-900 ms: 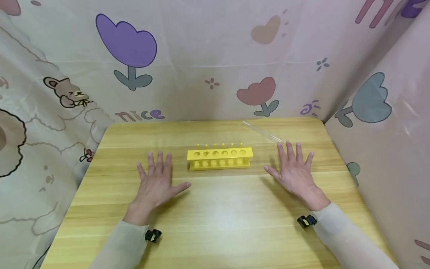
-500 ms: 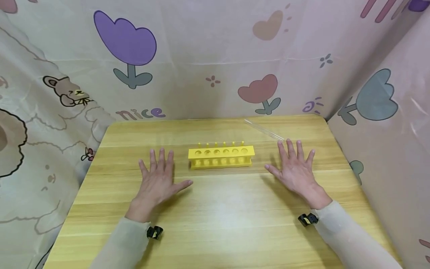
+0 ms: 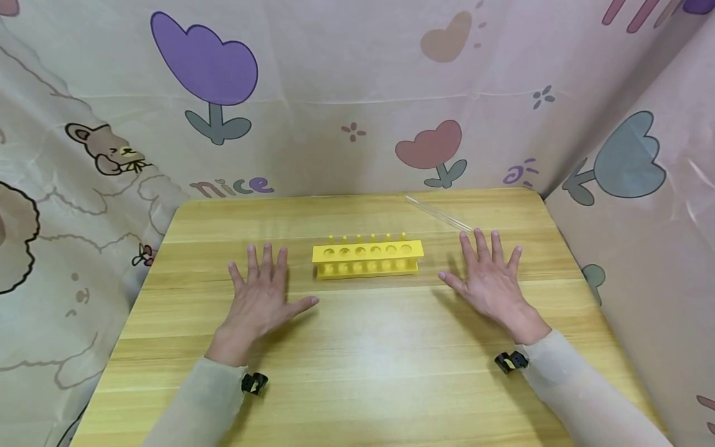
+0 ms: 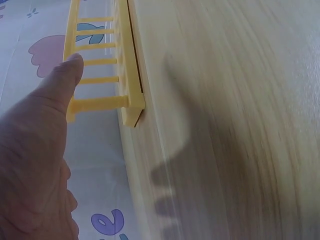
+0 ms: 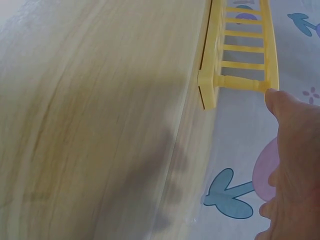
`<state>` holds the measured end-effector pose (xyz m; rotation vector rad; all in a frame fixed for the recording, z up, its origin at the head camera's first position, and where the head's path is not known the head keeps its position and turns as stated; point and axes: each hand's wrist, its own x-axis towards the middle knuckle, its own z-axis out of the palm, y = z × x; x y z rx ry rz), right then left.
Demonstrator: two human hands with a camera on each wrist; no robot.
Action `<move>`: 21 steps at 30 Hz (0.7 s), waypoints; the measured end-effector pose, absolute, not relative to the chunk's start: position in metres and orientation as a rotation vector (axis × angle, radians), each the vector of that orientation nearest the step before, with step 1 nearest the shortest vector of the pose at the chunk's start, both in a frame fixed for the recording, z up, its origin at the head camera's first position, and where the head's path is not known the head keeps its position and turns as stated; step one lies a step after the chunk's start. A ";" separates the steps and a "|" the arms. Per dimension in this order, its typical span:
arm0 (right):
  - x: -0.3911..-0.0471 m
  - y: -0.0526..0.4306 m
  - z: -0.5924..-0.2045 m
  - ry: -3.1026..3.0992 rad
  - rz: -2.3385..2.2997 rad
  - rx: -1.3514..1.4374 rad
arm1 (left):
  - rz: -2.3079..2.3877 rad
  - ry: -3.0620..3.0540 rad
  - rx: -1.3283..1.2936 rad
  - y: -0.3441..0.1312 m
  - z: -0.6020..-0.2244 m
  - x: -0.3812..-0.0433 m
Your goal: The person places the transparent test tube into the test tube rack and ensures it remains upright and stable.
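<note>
A yellow test tube rack stands near the middle of the wooden table, with one row of round holes in its top and short pegs behind them. To its left my left hand is held palm down over the table, fingers spread and thumb pointing toward the rack. On the other side my right hand hovers the same way, holding nothing. Thin clear rods lie slanting just beyond the right fingertips. In both wrist views the thumb overlaps the rack's end, and a hand shadow falls on the wood.
The wooden table reaches back to a curtain printed with flowers and a bear, which also hangs along both sides. A small black device sits at the left wrist, another black device at the right.
The head view tilts slightly, so everything shifts a little upward in it. Both hands, the rack and the rods keep their places on or over the table.
</note>
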<state>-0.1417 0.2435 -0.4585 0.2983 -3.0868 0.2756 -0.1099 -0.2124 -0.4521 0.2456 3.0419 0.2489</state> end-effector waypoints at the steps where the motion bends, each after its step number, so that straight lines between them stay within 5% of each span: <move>1: -0.142 0.243 -0.458 -3.089 0.276 0.299 | 0.247 3.043 0.246 -0.213 -0.452 -0.110; 21: -0.144 0.241 -0.459 -3.075 0.266 0.312 | 0.267 3.050 0.244 -0.212 -0.450 -0.110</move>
